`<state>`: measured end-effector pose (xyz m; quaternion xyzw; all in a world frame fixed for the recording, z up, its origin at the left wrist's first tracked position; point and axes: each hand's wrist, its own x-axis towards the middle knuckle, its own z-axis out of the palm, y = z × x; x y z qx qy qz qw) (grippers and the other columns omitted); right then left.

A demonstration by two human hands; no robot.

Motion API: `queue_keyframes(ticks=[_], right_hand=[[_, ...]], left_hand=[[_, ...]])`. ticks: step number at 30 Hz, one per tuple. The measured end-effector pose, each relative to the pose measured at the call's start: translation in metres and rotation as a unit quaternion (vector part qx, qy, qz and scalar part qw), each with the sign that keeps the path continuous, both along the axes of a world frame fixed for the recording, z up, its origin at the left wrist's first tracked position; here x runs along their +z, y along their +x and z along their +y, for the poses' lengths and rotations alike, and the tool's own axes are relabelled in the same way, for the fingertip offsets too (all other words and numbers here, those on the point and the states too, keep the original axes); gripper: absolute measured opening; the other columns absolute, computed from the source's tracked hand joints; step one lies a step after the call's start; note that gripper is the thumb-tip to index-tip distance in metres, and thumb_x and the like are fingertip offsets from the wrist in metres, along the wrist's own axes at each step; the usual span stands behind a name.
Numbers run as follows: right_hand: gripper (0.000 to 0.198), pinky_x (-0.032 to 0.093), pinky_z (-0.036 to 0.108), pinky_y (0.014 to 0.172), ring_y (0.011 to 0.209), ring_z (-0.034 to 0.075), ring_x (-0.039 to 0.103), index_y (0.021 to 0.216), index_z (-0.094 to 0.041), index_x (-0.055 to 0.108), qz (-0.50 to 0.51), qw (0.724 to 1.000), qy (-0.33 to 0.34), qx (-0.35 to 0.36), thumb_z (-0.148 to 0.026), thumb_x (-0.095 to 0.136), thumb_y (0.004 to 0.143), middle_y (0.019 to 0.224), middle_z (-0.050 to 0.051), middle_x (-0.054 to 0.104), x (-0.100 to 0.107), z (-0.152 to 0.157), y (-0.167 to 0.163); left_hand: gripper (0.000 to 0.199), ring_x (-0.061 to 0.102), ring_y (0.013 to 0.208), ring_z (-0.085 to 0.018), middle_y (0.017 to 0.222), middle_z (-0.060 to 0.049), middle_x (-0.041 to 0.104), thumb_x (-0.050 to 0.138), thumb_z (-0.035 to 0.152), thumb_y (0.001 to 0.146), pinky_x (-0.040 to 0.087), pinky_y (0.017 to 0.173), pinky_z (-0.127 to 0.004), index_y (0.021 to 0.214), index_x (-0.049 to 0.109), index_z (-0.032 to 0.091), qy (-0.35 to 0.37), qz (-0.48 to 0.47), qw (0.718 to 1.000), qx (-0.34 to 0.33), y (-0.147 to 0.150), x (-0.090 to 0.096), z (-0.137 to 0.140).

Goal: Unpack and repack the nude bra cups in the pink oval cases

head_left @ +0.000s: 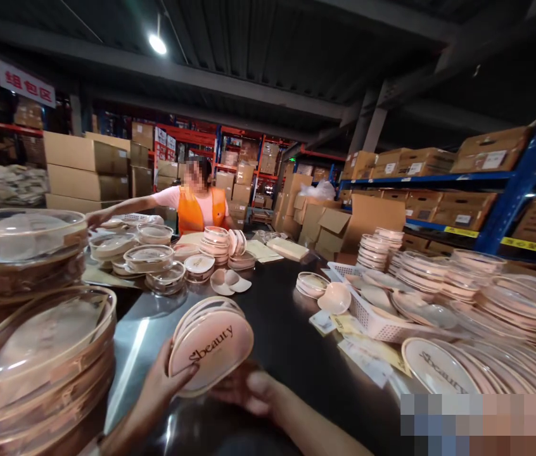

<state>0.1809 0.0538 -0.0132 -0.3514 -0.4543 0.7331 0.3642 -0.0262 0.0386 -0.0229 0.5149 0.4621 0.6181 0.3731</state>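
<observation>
My left hand [173, 373] is closed around a small stack of pale pink oval cases [215, 351], held tilted above the dark tabletop [268, 297]. Its thumb presses the front case, whose face reads "beauty" in dark script. Just below the stack's right side is my right hand [253, 389], with its fingers curved in behind the lower edge. Blur and shadow hide whether those fingers touch the stack. Beyond the stack, two pale rounded pads [230, 282] lie on the table. A clear-topped round case [312, 285] and another pale pad [335, 297] sit farther right.
Tall stacks of clear-lidded cases [40, 354] stand at left. On the right are a white basket [377, 326] of pads, printed cards [363, 358] and a row of leaning cases [443, 367]. Across the table, a person in an orange vest [192, 209] reaches sideways.
</observation>
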Motion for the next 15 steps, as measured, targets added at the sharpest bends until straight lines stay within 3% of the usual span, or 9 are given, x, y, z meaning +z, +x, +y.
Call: queue_keyframes(ticks=[3,5,7,11,13,15], right_hand=[[0.061,0.048,0.030,0.081,0.085,0.017,0.063,0.099,-0.017,0.066,0.042,0.990,-0.029,0.135,-0.066,0.072,0.064,0.093,0.006,0.067,0.001,-0.023,-0.014],[0.069,0.046,0.026,0.064,0.069,0.014,0.060,0.087,-0.018,0.064,0.018,0.988,-0.024,0.154,-0.074,0.075,0.050,0.074,0.001,0.062,0.001,-0.032,-0.021],[0.069,0.036,0.024,0.048,0.051,0.012,0.051,0.074,-0.019,0.057,-0.017,0.987,-0.022,0.156,-0.079,0.073,0.044,0.055,-0.004,0.049,0.003,-0.033,-0.022],[0.058,0.017,0.020,0.041,0.040,0.005,0.022,0.065,-0.023,0.040,-0.027,0.996,0.031,0.073,-0.072,0.070,0.057,0.046,-0.011,0.028,0.031,-0.017,-0.004],[0.056,0.014,0.020,0.040,0.040,0.004,0.017,0.064,-0.023,0.038,-0.029,0.996,0.082,0.016,-0.068,0.070,0.062,0.047,-0.012,0.026,0.055,-0.008,0.014],[0.052,0.014,0.021,0.040,0.037,0.004,0.019,0.063,-0.022,0.038,-0.067,0.986,0.147,-0.039,-0.065,0.066,0.071,0.046,-0.012,0.028,0.074,-0.005,0.028]], left_hand=[[0.088,0.065,0.105,-0.035,0.113,-0.010,0.070,0.082,0.060,0.051,0.057,0.091,-0.043,0.123,0.052,0.019,0.046,-0.036,0.998,-0.016,0.012,0.001,-0.011],[0.100,0.066,0.102,-0.037,0.112,-0.011,0.071,0.084,0.062,0.044,0.059,0.087,-0.045,0.128,0.048,0.020,0.069,-0.060,0.995,-0.047,0.018,0.001,-0.018],[0.103,0.068,0.095,-0.036,0.108,-0.010,0.072,0.085,0.063,0.040,0.061,0.081,-0.046,0.127,0.050,0.021,0.075,-0.072,0.993,-0.060,0.021,0.002,-0.023],[0.089,0.065,0.104,-0.036,0.111,-0.008,0.069,0.084,0.060,0.048,0.059,0.088,-0.045,0.123,0.054,0.023,0.077,-0.060,0.995,-0.029,0.007,0.013,-0.023],[0.080,0.065,0.106,-0.033,0.114,-0.008,0.068,0.081,0.051,0.059,0.059,0.090,-0.045,0.127,0.050,0.022,0.072,0.010,0.997,-0.028,-0.008,0.020,-0.019],[0.065,0.066,0.103,-0.030,0.114,-0.011,0.067,0.074,0.041,0.069,0.058,0.090,-0.045,0.126,0.049,0.020,0.118,0.137,0.983,-0.023,-0.021,0.023,-0.013]])
